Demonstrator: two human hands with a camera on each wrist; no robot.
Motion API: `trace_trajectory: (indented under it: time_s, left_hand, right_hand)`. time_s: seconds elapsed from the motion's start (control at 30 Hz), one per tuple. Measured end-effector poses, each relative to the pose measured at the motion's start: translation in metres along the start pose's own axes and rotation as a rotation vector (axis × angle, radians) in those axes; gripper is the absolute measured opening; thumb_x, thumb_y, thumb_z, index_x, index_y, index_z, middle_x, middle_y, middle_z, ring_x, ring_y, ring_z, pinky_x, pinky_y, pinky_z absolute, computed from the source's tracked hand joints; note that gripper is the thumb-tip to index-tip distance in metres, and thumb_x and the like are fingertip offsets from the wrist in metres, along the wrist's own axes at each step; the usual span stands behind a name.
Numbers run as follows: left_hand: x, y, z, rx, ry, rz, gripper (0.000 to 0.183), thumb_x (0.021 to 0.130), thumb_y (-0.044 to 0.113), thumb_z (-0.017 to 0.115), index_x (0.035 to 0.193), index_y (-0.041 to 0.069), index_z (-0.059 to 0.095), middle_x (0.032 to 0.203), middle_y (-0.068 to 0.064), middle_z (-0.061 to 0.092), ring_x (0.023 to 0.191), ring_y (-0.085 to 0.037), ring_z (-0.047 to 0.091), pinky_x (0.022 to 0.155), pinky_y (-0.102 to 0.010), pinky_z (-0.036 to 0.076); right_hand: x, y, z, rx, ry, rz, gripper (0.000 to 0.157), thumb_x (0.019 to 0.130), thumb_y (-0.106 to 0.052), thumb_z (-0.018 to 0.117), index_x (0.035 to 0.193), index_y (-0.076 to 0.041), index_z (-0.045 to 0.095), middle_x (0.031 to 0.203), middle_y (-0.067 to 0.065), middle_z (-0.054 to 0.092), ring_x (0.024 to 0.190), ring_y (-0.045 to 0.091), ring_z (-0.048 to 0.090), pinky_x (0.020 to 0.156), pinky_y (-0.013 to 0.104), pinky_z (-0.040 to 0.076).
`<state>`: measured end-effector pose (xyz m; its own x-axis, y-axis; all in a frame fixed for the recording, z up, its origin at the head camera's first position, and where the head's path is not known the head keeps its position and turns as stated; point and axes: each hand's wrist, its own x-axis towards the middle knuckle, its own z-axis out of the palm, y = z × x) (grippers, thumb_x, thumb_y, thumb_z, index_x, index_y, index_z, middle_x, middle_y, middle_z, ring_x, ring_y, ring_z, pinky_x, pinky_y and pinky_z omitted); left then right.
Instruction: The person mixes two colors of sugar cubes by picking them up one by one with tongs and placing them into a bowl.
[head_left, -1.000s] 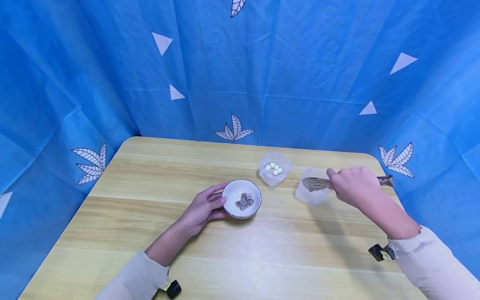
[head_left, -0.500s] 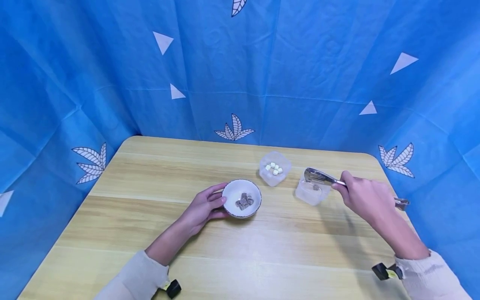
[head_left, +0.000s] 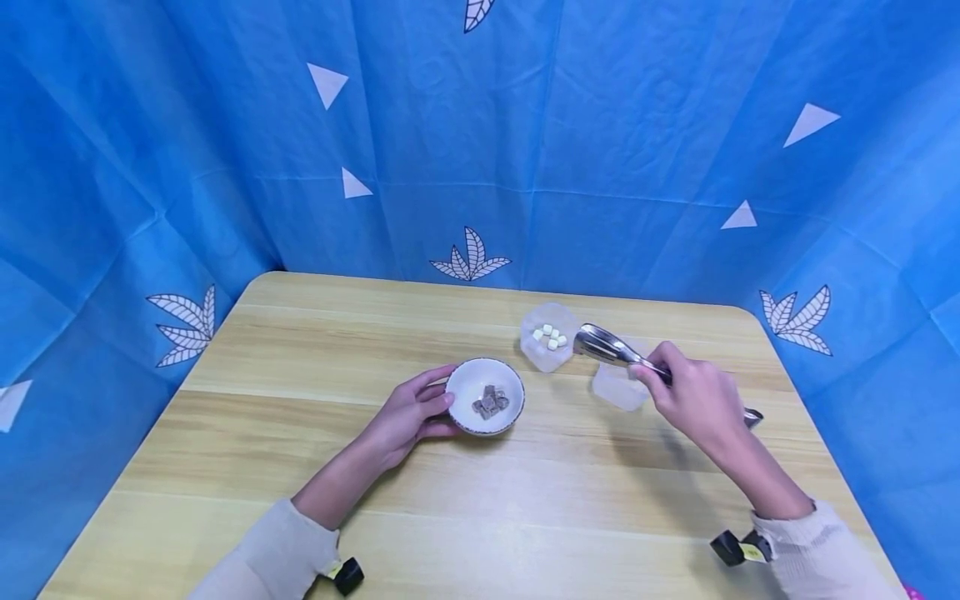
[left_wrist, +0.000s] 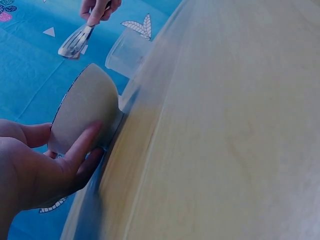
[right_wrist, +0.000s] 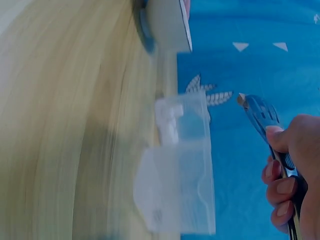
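Observation:
My left hand (head_left: 411,415) grips the left side of a white bowl (head_left: 463,385) with a dark rim, thumb near the rim and fingers beneath. Several grey-brown cubes (head_left: 489,403) lie in the bowl. Metal tongs (head_left: 609,347) are in my right hand (head_left: 697,398), raised over the table and pointing left. Between their tips is a small brownish cube (right_wrist: 241,99), seen in the right wrist view. Below the tongs stands a translucent container (head_left: 618,388), partly hidden by them. Another translucent container (head_left: 536,357) to its left holds several small white cubes (head_left: 552,343).
Everything rests on a light wood-grain table (head_left: 300,333). A blue curtain (head_left: 600,125) with white leaf and triangle prints hangs behind and at both sides. Both wrists carry a small black device, such as the right one (head_left: 727,548).
My right hand has lifted the tongs from the right container and swung them left, their tips now between the two containers with a cube. The left hand and bowl stay put.

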<state>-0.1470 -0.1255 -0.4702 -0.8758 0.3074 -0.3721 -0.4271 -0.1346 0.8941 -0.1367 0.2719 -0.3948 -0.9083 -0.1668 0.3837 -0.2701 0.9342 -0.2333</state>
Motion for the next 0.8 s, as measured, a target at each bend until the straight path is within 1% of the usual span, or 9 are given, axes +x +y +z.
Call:
trace_trajectory:
  time_s: [0.07, 0.23, 0.4, 0.5, 0.63, 0.7, 0.8]
  left_hand:
    - [0.000, 0.000, 0.000, 0.000, -0.005, 0.000, 0.057, 0.104, 0.004, 0.057, 0.158, 0.016, 0.042, 0.153, -0.026, 0.047, 0.108, -0.024, 0.070, 0.094, -0.045, 0.065]
    - [0.000, 0.000, -0.001, -0.006, -0.019, 0.004, 0.058, 0.104, 0.004, 0.057, 0.159, 0.015, 0.040, 0.155, -0.025, 0.045, 0.113, -0.025, 0.068, 0.095, -0.045, 0.065]
    - [0.000, 0.001, -0.001, -0.024, -0.034, 0.004, 0.058, 0.105, 0.002, 0.055, 0.159, 0.016, 0.039, 0.158, -0.023, 0.043, 0.117, -0.027, 0.067, 0.095, -0.048, 0.065]
    - [0.000, 0.001, -0.001, -0.033, -0.043, 0.003, 0.058, 0.106, 0.003, 0.053, 0.160, 0.016, 0.037, 0.159, -0.024, 0.041, 0.119, -0.029, 0.066, 0.096, -0.050, 0.064]
    - [0.000, 0.001, -0.001, -0.044, -0.044, -0.001, 0.058, 0.106, 0.003, 0.052, 0.160, 0.016, 0.037, 0.160, -0.024, 0.040, 0.122, -0.031, 0.064, 0.097, -0.051, 0.063]
    - [0.000, 0.001, -0.001, -0.048, -0.035, -0.007, 0.058, 0.106, 0.003, 0.052, 0.160, 0.017, 0.038, 0.160, -0.023, 0.041, 0.124, -0.030, 0.064, 0.097, -0.050, 0.063]
    - [0.000, 0.000, 0.000, -0.047, -0.027, -0.016, 0.058, 0.105, 0.002, 0.053, 0.159, 0.018, 0.039, 0.159, -0.021, 0.042, 0.123, -0.028, 0.064, 0.097, -0.050, 0.063]
  right_hand:
    - [0.002, -0.008, 0.003, 0.022, -0.021, 0.008, 0.025, 0.095, -0.038, 0.075, 0.094, -0.016, 0.064, 0.056, -0.006, 0.049, 0.050, 0.013, 0.039, 0.045, 0.027, 0.026]
    - [0.006, -0.026, 0.014, 0.078, -0.052, -0.004, 0.024, 0.095, -0.039, 0.074, 0.095, -0.018, 0.065, 0.057, -0.006, 0.048, 0.054, 0.014, 0.042, 0.047, 0.028, 0.029]
    - [0.010, -0.040, 0.025, 0.115, -0.065, -0.045, 0.023, 0.095, -0.040, 0.075, 0.092, -0.019, 0.065, 0.059, -0.006, 0.053, 0.054, 0.012, 0.044, 0.046, 0.028, 0.032]
    - [0.011, -0.048, 0.031, 0.116, -0.065, -0.077, 0.025, 0.094, -0.039, 0.076, 0.091, -0.017, 0.065, 0.059, -0.005, 0.055, 0.052, 0.011, 0.043, 0.046, 0.027, 0.032]
    - [0.012, -0.056, 0.040, 0.094, -0.066, -0.119, 0.027, 0.092, -0.039, 0.077, 0.089, -0.016, 0.064, 0.057, -0.005, 0.052, 0.052, 0.012, 0.042, 0.046, 0.026, 0.032]
    - [0.012, -0.059, 0.044, 0.080, -0.068, -0.141, 0.027, 0.092, -0.040, 0.077, 0.089, -0.016, 0.064, 0.057, -0.005, 0.051, 0.053, 0.012, 0.043, 0.046, 0.028, 0.035]
    - [0.012, -0.062, 0.049, 0.061, -0.072, -0.157, 0.029, 0.092, -0.042, 0.077, 0.092, -0.015, 0.065, 0.056, -0.005, 0.052, 0.054, 0.014, 0.045, 0.048, 0.034, 0.042]
